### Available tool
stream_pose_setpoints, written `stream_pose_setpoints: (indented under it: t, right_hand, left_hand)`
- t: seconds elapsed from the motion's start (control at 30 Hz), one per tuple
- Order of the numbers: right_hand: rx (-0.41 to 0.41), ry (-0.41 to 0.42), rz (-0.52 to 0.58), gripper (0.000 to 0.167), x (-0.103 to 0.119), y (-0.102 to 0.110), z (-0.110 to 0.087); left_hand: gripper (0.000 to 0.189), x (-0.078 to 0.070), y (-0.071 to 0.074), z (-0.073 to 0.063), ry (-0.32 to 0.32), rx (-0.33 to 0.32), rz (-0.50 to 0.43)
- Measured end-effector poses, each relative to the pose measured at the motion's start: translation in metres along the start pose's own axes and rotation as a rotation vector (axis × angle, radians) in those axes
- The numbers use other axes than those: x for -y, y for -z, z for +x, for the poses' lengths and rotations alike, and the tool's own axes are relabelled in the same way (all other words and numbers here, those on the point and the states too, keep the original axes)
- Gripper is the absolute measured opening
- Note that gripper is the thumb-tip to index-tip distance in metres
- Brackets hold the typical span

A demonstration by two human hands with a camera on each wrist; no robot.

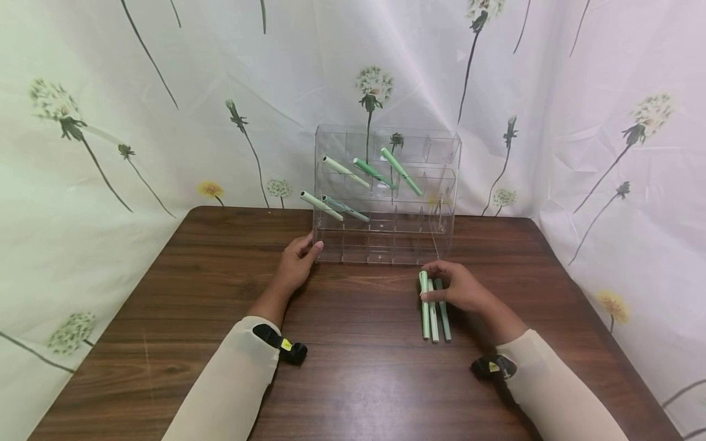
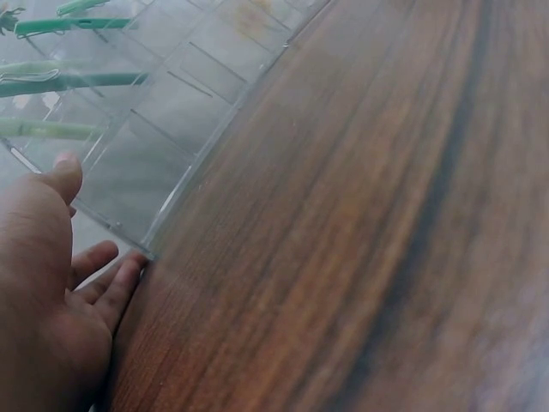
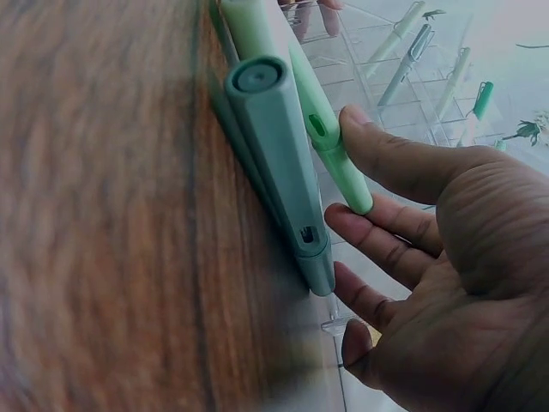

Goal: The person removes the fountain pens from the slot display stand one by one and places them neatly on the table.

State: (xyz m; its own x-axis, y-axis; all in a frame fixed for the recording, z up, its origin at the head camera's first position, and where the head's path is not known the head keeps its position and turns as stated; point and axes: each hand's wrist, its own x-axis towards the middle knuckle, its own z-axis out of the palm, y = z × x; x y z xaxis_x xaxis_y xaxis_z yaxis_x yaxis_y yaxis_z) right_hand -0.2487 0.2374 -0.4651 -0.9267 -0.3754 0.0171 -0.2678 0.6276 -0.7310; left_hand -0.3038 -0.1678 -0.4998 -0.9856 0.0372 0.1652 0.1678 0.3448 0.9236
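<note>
A clear tiered display rack [image 1: 380,248] stands at the back of the table. My left hand [image 1: 298,260] holds its lower left side, thumb in front; in the left wrist view the fingers [image 2: 120,283] are at the bottom corner. Right of the rack's front, my right hand [image 1: 460,285] pinches a light green pen [image 1: 425,318] between thumb and fingers. Beside that pen lie a paler pen [image 1: 434,321] and a grey-green pen [image 1: 444,318]. The right wrist view shows the thumb against the light green pen [image 3: 330,146], with the grey-green pen [image 3: 279,154] nearer the camera.
Several pens lean in the rack: a pale one [image 1: 344,170], a dark green one [image 1: 374,172], a light green one [image 1: 401,171], and lower left another pale one [image 1: 321,205] beside a grey-green one [image 1: 353,210]. A dandelion-print cloth [image 1: 265,61] hangs behind the brown wooden table [image 1: 353,380].
</note>
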Motion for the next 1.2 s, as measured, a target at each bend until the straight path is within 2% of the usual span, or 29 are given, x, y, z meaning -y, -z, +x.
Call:
stream_pose_setpoints:
  t: [0.27,0.53,0.73,1.0,1.2]
  right_hand:
    - [0.032,0.004,0.012,0.060,-0.0040,-0.0038,0.0010]
    - [0.048,-0.017,-0.007,0.056,-0.0069,-0.0038,0.0000]
    - [0.056,-0.016,-0.028,0.061,-0.0062,-0.0046,-0.0003]
    - [0.061,0.094,-0.078,0.056,-0.0078,-0.0049,0.0018]
    - [0.063,0.097,-0.083,0.053,-0.0085,-0.0045,0.0016]
  left_hand:
    - [0.058,-0.0007,0.0006,-0.0010,-0.012,0.003,0.017]
    - [0.059,-0.0020,0.0009,-0.0013,0.002,0.014,-0.008]
    - [0.058,-0.0018,0.0011,-0.0014,0.002,0.005,-0.016]
    - [0.058,-0.0012,0.0006,-0.0008,0.003,0.002,-0.015]
    - [0.059,-0.0017,0.0005,-0.0003,0.016,0.011,-0.005]
